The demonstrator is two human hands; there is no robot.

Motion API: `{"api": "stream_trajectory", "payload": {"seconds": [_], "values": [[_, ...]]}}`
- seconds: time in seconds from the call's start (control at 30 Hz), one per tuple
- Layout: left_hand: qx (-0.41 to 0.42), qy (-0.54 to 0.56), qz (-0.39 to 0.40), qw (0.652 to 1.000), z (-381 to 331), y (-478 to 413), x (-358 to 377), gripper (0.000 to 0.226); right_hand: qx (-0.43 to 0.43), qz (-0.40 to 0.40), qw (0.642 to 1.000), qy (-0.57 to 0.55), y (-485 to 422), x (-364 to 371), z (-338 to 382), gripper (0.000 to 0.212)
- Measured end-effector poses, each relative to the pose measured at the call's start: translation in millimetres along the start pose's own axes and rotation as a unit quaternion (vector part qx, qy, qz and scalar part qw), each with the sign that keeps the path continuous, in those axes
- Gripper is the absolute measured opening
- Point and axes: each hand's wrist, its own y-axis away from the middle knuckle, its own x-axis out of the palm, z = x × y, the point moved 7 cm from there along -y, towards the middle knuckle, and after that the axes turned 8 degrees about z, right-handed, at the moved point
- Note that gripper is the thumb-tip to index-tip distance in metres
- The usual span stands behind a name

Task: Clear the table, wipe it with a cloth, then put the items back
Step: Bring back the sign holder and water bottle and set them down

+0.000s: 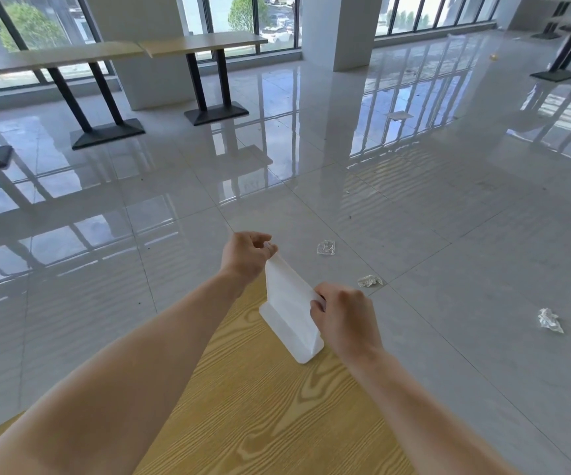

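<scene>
A white upright sign stand [289, 308] with a flat base sits at the far corner of the light wooden table [260, 406]. My left hand [248, 257] pinches the stand's far top corner. My right hand [344, 318] pinches its near top corner. The base rests on the tabletop near the edge. No cloth is in view.
Three crumpled bits of clear wrapping lie on the glossy tiled floor: one [326, 247] just past the table, one [369, 280] to its right, one [549, 320] further right. Long tables on black pedestal legs [205, 46] stand by the windows, with a white pillar [337, 29] beyond.
</scene>
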Motion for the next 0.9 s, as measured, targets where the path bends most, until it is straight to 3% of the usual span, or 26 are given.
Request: {"api": "stream_trajectory", "payload": {"seconds": [0.57,0.9], "values": [[0.007,0.046,-0.008,0.999,10,-59,-10,0.028,-0.026,-0.023,0.999,-0.024,-53,11,7,0.041],[0.003,0.059,-0.024,0.998,10,-63,-11,0.029,-0.006,-0.031,0.999,-0.031,-61,14,6,0.022]]}}
